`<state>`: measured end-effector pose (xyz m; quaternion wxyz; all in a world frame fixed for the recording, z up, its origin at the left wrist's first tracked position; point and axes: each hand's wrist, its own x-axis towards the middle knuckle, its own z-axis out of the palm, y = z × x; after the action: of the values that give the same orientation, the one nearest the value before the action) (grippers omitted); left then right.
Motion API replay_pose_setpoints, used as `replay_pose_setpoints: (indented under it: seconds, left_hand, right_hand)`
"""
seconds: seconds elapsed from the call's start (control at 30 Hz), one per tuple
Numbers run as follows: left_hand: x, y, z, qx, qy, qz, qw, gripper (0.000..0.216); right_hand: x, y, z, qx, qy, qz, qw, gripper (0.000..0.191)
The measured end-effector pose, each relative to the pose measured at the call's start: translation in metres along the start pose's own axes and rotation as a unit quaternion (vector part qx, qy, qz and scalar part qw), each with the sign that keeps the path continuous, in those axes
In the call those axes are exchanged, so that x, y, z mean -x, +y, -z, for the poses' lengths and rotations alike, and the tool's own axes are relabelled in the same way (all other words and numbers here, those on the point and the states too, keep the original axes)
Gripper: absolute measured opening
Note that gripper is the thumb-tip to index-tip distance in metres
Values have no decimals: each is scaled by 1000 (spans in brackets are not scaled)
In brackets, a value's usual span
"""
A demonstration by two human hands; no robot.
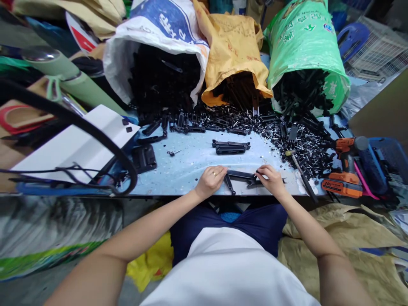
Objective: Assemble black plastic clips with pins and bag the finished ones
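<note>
Black plastic strip (239,174), lower centre of frame, flat on pale blue table (191,165) near its front edge. Left hand (210,182): forearm angled in from lower left, fingers curled, grip closed on strip's left end. Right hand (270,180): wrist bent, fingertips pinched on right end. Beyond: stacked black parts (230,147), centre; orange drill (346,163), right; loose black pieces (306,144); white sack (153,38), yellow sack (234,46), green sack (302,42), top.
</note>
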<state>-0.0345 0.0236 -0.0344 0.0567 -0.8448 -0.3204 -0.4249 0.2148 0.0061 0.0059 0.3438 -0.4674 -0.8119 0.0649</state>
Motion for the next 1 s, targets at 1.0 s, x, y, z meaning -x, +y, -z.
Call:
replay_pose_setpoints:
  seconds: [1.0]
  left_hand:
    - [-23, 76, -6, -34, -339, 393, 854, 26]
  right_hand:
    - [-24, -34, -59, 10, -199, 39, 979, 39]
